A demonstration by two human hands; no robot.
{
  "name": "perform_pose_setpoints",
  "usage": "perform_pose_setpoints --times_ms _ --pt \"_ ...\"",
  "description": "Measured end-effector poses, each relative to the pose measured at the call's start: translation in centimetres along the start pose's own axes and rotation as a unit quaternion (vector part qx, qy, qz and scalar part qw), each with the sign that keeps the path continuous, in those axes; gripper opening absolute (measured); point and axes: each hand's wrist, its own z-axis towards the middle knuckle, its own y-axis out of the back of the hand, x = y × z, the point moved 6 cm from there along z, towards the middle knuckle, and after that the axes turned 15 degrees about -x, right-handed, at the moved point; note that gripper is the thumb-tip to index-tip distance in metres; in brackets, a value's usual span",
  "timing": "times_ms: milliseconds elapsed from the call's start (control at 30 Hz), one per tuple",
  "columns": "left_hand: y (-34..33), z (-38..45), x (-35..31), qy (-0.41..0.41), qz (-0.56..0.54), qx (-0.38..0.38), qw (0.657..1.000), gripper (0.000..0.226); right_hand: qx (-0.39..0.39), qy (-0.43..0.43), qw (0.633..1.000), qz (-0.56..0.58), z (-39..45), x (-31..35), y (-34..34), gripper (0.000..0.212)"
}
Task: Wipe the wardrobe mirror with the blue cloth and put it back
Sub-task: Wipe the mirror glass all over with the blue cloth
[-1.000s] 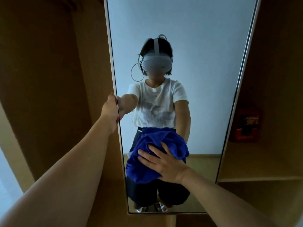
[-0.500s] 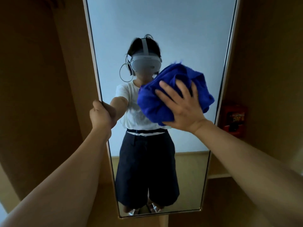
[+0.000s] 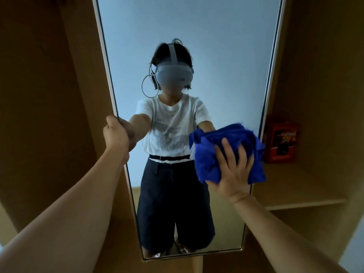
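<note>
Two bare hands work on the tall, narrow, frameless wardrobe mirror (image 3: 197, 46), whose long axis runs top to bottom through the centre of the frame; its sides lean inward toward the lower edge, which ends near the bottom centre. The glass looks smooth and shows a pale blue-grey wall and the reflection of a person in a white T-shirt, dark shorts and a grey headset.

At centre right, the bunched, fuzzy, deep-blue cloth (image 3: 208, 158) lies against the glass close to the mirror's right edge. It is crumpled into a rough wad somewhat wider than tall, with soft folds, a ragged upper edge and its right corner reaching just over the mirror's rim. The right hand (image 3: 233, 172) presses it flat to the mirror, palm on the cloth and fingers spread and mostly straight, pointing up.

At centre left, the left hand (image 3: 116, 134) is clenched around the mirror's thin left edge, with the thumb on the near side and the fingers wrapped behind.

Brown wooden wardrobe panels (image 3: 49, 95) flank the mirror. On the right, a red cardboard box (image 3: 281, 142) stands on a light wooden shelf (image 3: 305, 201), just beside the cloth's right corner.
</note>
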Motion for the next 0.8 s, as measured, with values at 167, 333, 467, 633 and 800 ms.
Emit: perform_pose_setpoints --times_ms 167,333,467,633,800 --pt "0.9 0.8 3.1 0.066 0.007 0.052 0.996 0.041 0.025 0.042 0.999 0.014 -1.3 4.0 -0.5 0.077" --pt "1.8 0.2 5.5 0.056 0.035 0.114 0.991 0.050 0.007 0.122 0.991 0.054 1.2 8.8 -0.9 0.075" --pt "2.1 -0.1 4.8 0.080 0.041 0.134 0.987 0.042 0.019 0.161 0.984 0.070 1.9 13.0 -1.7 0.079" --pt "2.2 -0.1 4.8 0.038 0.092 0.110 0.989 0.057 0.025 0.228 0.969 0.086 -0.7 14.9 -2.0 0.073" --pt "1.6 -0.1 5.4 0.047 0.090 0.101 0.990 0.065 0.049 0.311 0.942 0.114 -6.8 16.8 -1.6 0.067"
